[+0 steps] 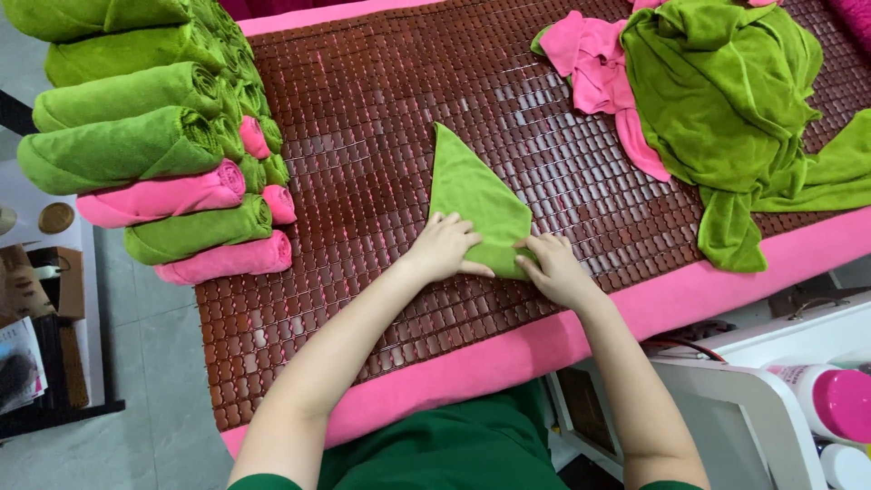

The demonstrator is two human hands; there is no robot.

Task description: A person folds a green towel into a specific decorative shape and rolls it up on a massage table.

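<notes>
A green towel folded into a long triangle lies on the brown bamboo mat, its point aimed away from me. My left hand presses on the towel's near left edge, fingers curled over the fold. My right hand pinches the near right corner of the same towel. Both hands sit close together at the wide near end.
Rolled green and pink towels are stacked at the mat's left edge. A loose heap of green towels and pink towels lies at the far right. A pink sheet borders the mat. A white cart with a pink-capped bottle stands at lower right.
</notes>
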